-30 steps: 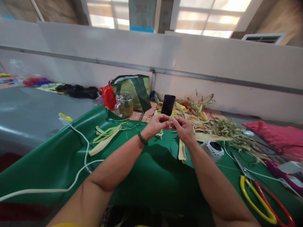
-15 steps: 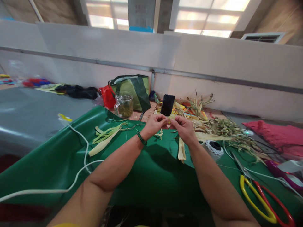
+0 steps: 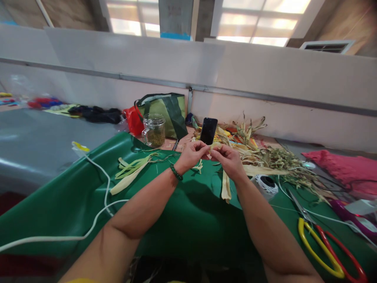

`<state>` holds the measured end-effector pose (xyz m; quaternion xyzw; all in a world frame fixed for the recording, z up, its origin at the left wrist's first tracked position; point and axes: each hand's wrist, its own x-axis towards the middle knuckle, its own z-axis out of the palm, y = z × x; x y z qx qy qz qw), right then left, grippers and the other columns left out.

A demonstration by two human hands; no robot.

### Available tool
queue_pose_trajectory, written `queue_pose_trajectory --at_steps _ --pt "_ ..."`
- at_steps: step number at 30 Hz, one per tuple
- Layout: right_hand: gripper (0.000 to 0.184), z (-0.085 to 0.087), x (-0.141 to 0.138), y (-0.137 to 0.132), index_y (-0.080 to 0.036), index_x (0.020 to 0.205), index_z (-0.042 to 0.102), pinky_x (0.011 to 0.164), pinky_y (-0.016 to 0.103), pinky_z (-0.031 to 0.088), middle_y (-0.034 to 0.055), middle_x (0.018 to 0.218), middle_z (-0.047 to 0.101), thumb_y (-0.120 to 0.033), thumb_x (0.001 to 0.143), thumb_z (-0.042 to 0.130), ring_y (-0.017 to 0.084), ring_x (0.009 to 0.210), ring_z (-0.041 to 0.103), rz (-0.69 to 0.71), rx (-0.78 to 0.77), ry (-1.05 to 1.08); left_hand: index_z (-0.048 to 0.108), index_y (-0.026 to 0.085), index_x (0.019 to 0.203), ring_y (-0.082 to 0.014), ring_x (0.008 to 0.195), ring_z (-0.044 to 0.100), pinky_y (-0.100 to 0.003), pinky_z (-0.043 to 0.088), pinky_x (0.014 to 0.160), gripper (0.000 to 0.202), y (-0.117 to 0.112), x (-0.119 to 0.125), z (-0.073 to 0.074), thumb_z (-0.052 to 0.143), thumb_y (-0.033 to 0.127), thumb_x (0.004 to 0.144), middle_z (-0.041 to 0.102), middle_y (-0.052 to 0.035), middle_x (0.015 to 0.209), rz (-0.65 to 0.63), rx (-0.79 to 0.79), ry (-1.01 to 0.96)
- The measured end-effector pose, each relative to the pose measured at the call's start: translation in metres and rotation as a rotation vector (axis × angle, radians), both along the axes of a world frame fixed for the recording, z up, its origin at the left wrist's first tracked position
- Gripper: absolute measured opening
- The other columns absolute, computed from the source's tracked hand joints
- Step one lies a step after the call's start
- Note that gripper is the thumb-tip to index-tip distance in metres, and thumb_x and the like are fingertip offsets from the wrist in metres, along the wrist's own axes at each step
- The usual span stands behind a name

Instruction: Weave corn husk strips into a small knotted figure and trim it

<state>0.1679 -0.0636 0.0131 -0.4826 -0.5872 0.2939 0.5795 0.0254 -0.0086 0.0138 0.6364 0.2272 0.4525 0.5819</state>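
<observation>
A glossy green sheet [image 3: 188, 220] spreads across the foreground. Beyond it, toward the right, is a heap of dried husks [image 3: 250, 151]. Large scissors [image 3: 306, 215] with yellow and red handles lie at far right. At centre, the person's left hand [image 3: 193, 155] and right hand [image 3: 229, 160] nearly meet before a dark phone [image 3: 209, 131], fingertips pinching a small pale piece [image 3: 216, 146] between them.

Left hand [image 3: 194, 156] and right hand [image 3: 229, 160] hold a pale scrap [image 3: 216, 146] at their fingertips. Phone [image 3: 209, 130] stands behind them; scissors [image 3: 307, 216] lie at right.
</observation>
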Motion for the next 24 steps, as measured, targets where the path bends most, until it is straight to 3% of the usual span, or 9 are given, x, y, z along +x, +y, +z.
queue_pose_trajectory --at_steps 7,14,19,24 --pt "0.046 -0.0034 0.0006 0.0036 -0.020 0.068 0.063 0.057 0.031 0.054 0.0003 0.059 0.063 -0.065 0.065 0.069 0.015 0.053 0.059 -0.049 -0.012 -0.005 0.062 0.010 0.076 -0.0092 0.061 0.063 -0.022 0.055 0.063 0.036 0.0003 -0.0002 -0.0001 0.080 0.038 0.063 0.066 -0.0006 0.068 -0.074 -0.017 -0.061" --pt "0.035 0.0002 0.0010 0.0014 -0.021 0.068 0.061 0.057 0.030 0.052 -0.0009 0.060 0.061 -0.055 0.066 0.071 0.015 0.055 0.058 -0.048 0.008 -0.051 0.058 0.012 0.067 -0.0072 0.048 0.057 -0.019 0.050 0.052 0.036 0.0005 -0.0006 0.0001 0.078 0.042 0.066 0.062 0.0012 0.056 -0.051 -0.013 0.012" --pt "0.038 -0.0004 0.0012 0.0019 -0.021 0.063 0.054 0.053 0.028 0.049 -0.0016 0.057 0.057 -0.056 0.069 0.067 0.014 0.052 0.055 -0.051 0.037 -0.035 0.061 0.011 0.074 -0.0084 0.057 0.062 -0.022 0.052 0.062 0.036 0.0006 0.0021 -0.0029 0.078 0.042 0.066 0.065 0.0000 0.063 -0.119 -0.172 -0.045" --pt "0.032 -0.0039 -0.0047 0.0000 -0.022 0.071 0.056 0.053 0.028 0.047 -0.0001 0.061 0.060 -0.053 0.073 0.064 0.015 0.054 0.056 -0.183 0.122 -0.072 0.061 0.011 0.077 -0.0070 0.062 0.062 -0.021 0.052 0.067 0.037 -0.0012 0.0024 -0.0031 0.084 0.032 0.058 0.065 0.0008 0.069 -0.175 -0.301 -0.125"
